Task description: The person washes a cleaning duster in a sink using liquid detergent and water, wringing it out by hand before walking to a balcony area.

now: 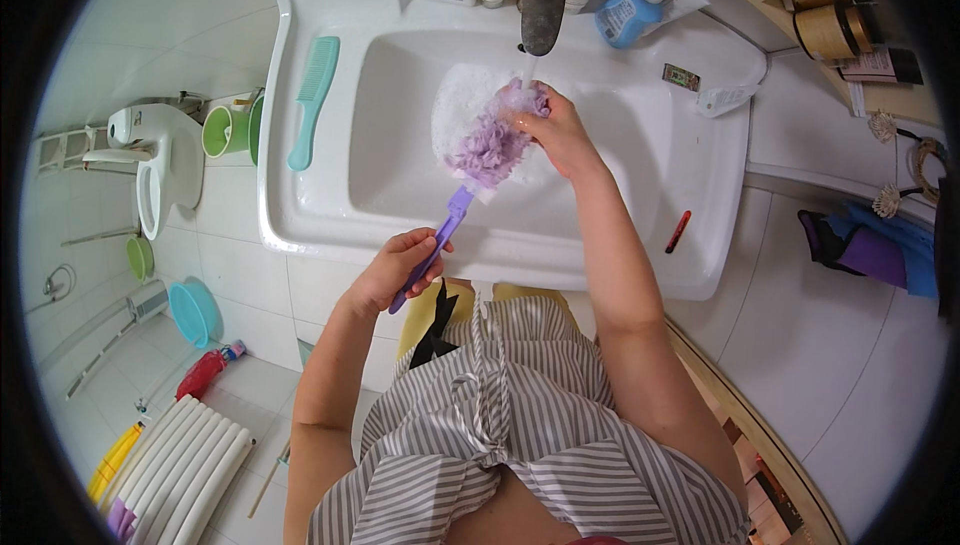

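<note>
My left hand [411, 263] grips the purple plastic handle [450, 224] of a duster, near the sink's front edge. The duster's fluffy lilac head [491, 146] looks wet and hangs over the basin. My right hand [556, 132] is closed around the far end of that head, directly below the faucet [544, 4]. A thin stream of water [529, 68] runs from the spout onto the fibres and fingers. White suds [456, 98] lie in the white ceramic sink [390, 140] behind and beside the head. My right fingertips are partly hidden by the fibres.
A mint-green comb [313, 102] lies on the sink's left ledge. Bottles, including a blue pump bottle [626, 13], stand along the back rim. At right are a small packet [681, 77], a clear pouch [726, 100] and a red-and-black slim object [678, 232]. A toilet [161, 170] stands at far left.
</note>
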Demonstrator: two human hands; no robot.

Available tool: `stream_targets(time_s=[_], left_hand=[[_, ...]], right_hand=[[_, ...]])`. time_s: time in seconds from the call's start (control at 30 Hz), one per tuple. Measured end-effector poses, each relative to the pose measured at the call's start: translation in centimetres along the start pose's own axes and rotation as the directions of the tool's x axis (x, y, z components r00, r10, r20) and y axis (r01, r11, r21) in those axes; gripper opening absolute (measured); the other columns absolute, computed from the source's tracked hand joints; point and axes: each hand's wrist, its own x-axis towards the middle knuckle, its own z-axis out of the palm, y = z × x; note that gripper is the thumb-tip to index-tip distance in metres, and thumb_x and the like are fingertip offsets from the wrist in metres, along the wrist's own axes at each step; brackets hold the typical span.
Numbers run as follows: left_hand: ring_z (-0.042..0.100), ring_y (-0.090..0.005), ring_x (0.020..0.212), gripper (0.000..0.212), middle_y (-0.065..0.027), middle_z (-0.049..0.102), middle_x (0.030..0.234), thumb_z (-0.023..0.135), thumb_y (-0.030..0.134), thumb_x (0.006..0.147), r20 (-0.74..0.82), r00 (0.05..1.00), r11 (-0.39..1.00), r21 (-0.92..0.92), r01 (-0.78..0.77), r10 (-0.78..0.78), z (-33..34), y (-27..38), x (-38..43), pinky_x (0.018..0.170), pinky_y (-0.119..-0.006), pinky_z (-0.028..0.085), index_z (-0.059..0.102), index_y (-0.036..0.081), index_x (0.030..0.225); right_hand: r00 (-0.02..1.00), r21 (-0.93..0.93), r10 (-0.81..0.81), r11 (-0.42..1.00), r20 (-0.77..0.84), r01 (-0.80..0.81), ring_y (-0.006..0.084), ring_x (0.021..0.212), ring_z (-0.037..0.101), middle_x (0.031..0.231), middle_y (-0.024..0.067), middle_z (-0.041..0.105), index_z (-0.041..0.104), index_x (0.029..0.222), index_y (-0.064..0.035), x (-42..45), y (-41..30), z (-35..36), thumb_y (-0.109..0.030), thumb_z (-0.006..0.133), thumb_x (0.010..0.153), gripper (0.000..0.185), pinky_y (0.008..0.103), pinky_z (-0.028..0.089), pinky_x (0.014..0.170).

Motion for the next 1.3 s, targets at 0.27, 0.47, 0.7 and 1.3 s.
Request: stream_targets(time_s=[0.27,0.47,0.7,1.3], left_hand=[[0.034,-0.0040,0.042,0.023,0.0004,0.046,0.062,0.038,0.019,0.096,-0.109,0.993,0.990,0.136,-0.037,0.052,0.9,0.9,0.4,0.037,-0.019,0.026,0.055,0.002,0.096],[0.035,-0.0042,0.044,0.023,0.0011,0.044,0.058,0.039,0.017,0.096,-0.178,0.972,0.949,0.300,-0.095,0.153,0.9,1.8,1.3,0.038,-0.020,0.028,0.055,0.002,0.096],[0.057,-0.0285,0.064,0.021,-0.0113,0.058,0.066,0.048,0.021,0.089,-0.363,0.782,0.543,0.839,0.037,0.507,-1.7,3.0,2.3,0.062,-0.038,0.046,0.061,0.005,0.090],[0.046,-0.0282,0.116,0.045,-0.0097,0.049,0.125,0.029,0.044,0.097,-0.190,0.868,0.339,-0.866,-0.369,0.459,6.7,5.9,16.7,0.100,-0.044,0.037,0.044,0.014,0.127]], right_hand=[[0.993,-0.204,-0.116,0.972,0.029,0.120,0.0114,0.086,0.056,0.100,0.0037,0.060,0.059,0.113,-0.0050,1.2,0.4,-1.8,-0.001,0.056,0.078,0.035,0.0263,0.047,0.074],[0.974,-0.399,-0.147,0.893,0.172,0.206,0.0130,0.079,0.059,0.092,0.0049,0.063,0.063,0.103,-0.0056,1.6,0.2,-1.1,-0.004,0.056,0.079,0.025,0.0287,0.050,0.070],[0.992,-0.314,-0.048,0.946,0.113,0.082,0.0095,0.062,0.054,0.078,0.0004,0.061,0.063,0.098,-0.0060,1.1,-1.2,-2.0,-0.010,0.062,0.080,0.019,0.0255,0.044,0.053],[0.899,-0.759,-0.438,0.592,-0.022,0.270,0.0284,0.105,0.054,0.111,0.0161,0.057,0.056,0.112,-0.0010,-2.8,-0.1,1.1,-0.012,0.050,0.085,0.030,0.0391,0.042,0.088]])
